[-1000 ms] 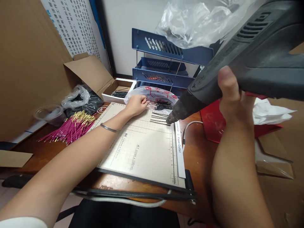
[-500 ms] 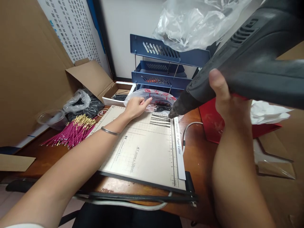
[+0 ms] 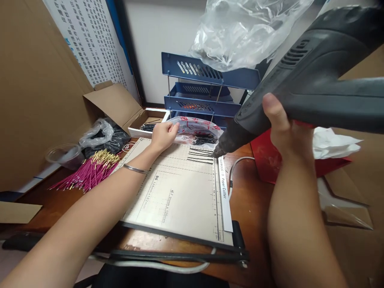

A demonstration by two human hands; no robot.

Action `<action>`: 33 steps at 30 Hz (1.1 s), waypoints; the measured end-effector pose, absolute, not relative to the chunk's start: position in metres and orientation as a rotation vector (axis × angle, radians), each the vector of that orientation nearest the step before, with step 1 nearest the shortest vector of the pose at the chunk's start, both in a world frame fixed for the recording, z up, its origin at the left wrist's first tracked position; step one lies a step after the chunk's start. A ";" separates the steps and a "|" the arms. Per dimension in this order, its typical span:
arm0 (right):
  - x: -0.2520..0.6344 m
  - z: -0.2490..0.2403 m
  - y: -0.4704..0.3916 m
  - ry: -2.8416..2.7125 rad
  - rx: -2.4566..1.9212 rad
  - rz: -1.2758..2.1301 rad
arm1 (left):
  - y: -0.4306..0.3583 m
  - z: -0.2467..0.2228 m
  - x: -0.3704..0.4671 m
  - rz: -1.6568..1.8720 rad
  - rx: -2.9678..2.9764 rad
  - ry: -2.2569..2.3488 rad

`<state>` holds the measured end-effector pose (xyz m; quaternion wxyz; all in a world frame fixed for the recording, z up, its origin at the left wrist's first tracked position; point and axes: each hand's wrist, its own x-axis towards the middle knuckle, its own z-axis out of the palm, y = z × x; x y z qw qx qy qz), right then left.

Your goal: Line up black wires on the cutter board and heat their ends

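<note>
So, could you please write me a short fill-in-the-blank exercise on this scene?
The heat gun is gripped by the person's ____ hand.
The thin strands near its nozzle are coloured ____.
The white strip along the board's edge reads "Paper ____".
The stacked trays are coloured ____.

Missing words: right; black; Cutter; blue.

The flat, cream, gridded cutter board (image 3: 192,192) reads "B6 128mm x 182mm" and "91mm x 128mm"; its white edge strip (image 3: 227,216) reads "Paper Cutter".
</note>
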<state>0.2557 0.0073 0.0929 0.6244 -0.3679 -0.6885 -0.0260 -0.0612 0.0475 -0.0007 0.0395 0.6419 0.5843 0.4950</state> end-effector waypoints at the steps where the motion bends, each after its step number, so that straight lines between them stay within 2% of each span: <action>1: 0.256 0.093 0.008 -1.577 -0.857 -0.053 | 0.049 0.000 -0.064 1.618 1.917 1.800; 4: 0.257 0.094 0.008 -1.643 -0.894 -0.091 | 0.053 0.005 -0.076 1.904 1.673 1.863; 8: 0.254 0.095 0.007 -1.590 -0.846 -0.029 | 0.061 0.008 -0.102 2.014 1.310 1.946; 14: 0.255 0.094 0.004 -1.576 -0.864 -0.014 | 0.067 0.007 -0.127 1.848 0.953 1.977; 33: 0.250 0.096 0.002 -1.593 -0.779 0.047 | 0.066 -0.001 -0.131 1.579 1.095 2.036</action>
